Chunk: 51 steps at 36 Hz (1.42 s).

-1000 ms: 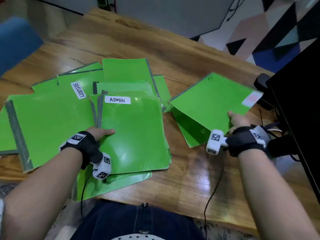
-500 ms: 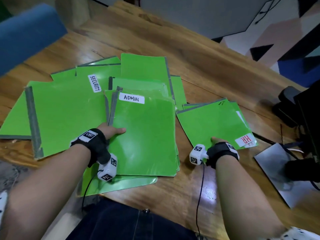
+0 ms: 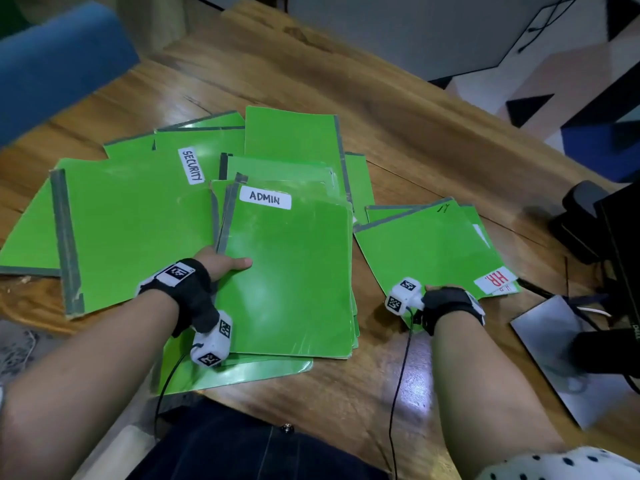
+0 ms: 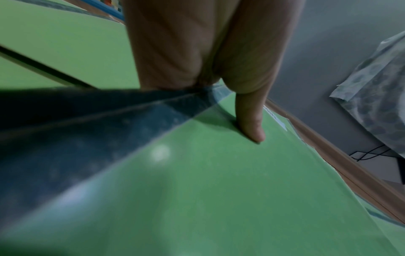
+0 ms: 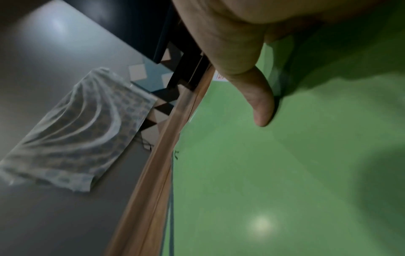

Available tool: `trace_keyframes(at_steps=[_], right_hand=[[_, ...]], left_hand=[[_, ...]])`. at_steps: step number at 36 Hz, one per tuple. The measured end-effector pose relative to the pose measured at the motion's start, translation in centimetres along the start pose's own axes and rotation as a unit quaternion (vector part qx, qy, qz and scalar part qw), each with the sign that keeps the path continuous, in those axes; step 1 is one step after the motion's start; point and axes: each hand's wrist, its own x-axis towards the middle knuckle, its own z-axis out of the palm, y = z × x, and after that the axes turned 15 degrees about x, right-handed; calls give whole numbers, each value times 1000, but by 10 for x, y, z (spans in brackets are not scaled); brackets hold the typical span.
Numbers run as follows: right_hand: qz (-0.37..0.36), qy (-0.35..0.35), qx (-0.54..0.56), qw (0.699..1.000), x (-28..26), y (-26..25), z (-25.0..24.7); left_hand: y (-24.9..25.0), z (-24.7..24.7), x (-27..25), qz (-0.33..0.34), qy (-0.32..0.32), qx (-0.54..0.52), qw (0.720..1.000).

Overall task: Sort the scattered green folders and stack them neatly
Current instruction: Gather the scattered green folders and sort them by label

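Note:
Several green folders lie fanned over the wooden table (image 3: 346,403). On top of the middle pile is the ADMIN folder (image 3: 291,271). My left hand (image 3: 227,264) grips its left spine edge, thumb on the cover (image 4: 252,124) and fingers hidden beneath. To the right the HR folder (image 3: 426,251) lies flat on another green folder. My right hand (image 3: 440,292) holds its near edge with the thumb (image 5: 260,107) pressed on the cover (image 5: 263,173). A SECURITY folder (image 3: 207,147) and a large taped one (image 3: 138,230) lie to the left.
A black monitor (image 3: 623,254) and its stand with cables occupy the right edge. In front of them lies a grey pad (image 3: 554,341), and a dark speaker (image 3: 581,216) sits behind. A blue chair back (image 3: 59,60) stands at the far left. Bare wood shows beyond the folders.
My right hand has brought the raised, half-open HR folder down flat onto the table at the right. The left hand has kept its hold on the ADMIN folder.

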Motion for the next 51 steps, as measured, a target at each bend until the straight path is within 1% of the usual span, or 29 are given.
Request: trace_keyframes(at_steps=[1, 2, 4, 5, 6, 7, 8, 9, 10, 11, 12, 14, 15, 16, 17, 18, 21, 23, 25, 27, 29, 30, 32, 33, 37, 41, 44, 47, 51], right_hand=[[7, -23, 95, 995, 9, 3, 0], [17, -25, 179, 983, 13, 6, -2], [25, 5, 299, 954, 11, 8, -15], [18, 28, 350, 936, 15, 8, -22], [-5, 56, 391, 918, 15, 5, -30], [-18, 81, 423, 902, 18, 1, -39], [-27, 110, 437, 892, 18, -5, -46], [-46, 153, 425, 891, 11, -12, -53], [-74, 200, 414, 885, 8, -17, -60], [-109, 220, 430, 869, 5, -23, -65], [-147, 208, 457, 852, -5, -29, -70], [-219, 149, 500, 825, -19, -36, -82], [-243, 114, 513, 816, -25, -38, -88], [-259, 84, 515, 813, -32, -39, -92], [-267, 63, 511, 814, -35, -38, -93], [-269, 45, 499, 822, -40, -38, -92], [-253, -13, 475, 843, -48, -34, -77], [-236, -56, 437, 866, -52, -30, -59], [-225, -96, 375, 894, -55, -24, -35], [-227, -106, 273, 929, -55, -19, -10], [-225, -74, 173, 956, -55, -17, 11], [-219, -51, 151, 963, -54, -16, 18], [-213, -19, 152, 965, -54, -16, 27], [-214, -14, 150, 965, -53, -17, 30], [-215, -48, 121, 968, -54, -25, 45], [-220, -79, 92, 968, -63, -30, 60], [-217, -105, 56, 969, -68, -31, 72], [-207, -124, 15, 970, -69, -28, 82], [-213, -146, 16, 966, -75, -28, 90]], left_hand=[[0, 0, 1, -1, 1, -1, 1000], [0, 1, 1, -1, 2, 0, 1000], [1, 1, 2, 0, 5, 4, 1000], [1, 1, 1, 1, 6, 6, 1000], [1, 1, 1, 3, 7, 8, 1000], [1, 1, 1, 4, 8, 11, 1000], [2, 0, 0, 4, 9, 14, 1000], [2, 0, 0, 5, 10, 17, 1000], [2, 0, -2, 7, 12, 19, 1000], [3, 0, -3, 7, 14, 20, 1000], [3, 0, -3, 9, 15, 21, 1000], [4, 1, -6, 12, 16, 22, 1000], [4, 1, -6, 13, 16, 22, 1000], [4, 1, -7, 14, 14, 21, 1000], [4, 1, -8, 14, 10, 20, 1000], [4, 0, -10, 15, 7, 18, 1000], [5, -1, -13, 19, -2, 8, 1000], [5, -1, -16, 24, -8, -16, 1000], [4, -3, -16, 26, -17, -81, 996], [3, -4, -15, 21, -35, -155, 987], [2, -3, -16, 22, -58, -181, 981], [2, -3, -16, 27, -67, -183, 980], [-1, -3, -15, 43, -84, -175, 980], [-2, -3, -13, 54, -94, -166, 980], [-11, -2, 6, 67, -122, -126, 982], [-2, -4, -5, 70, -139, -85, 984], [8, -8, -27, 54, -119, -75, 989], [10, -5, -26, 33, -97, -72, 992], [12, -2, -24, 11, -61, -66, 996]])
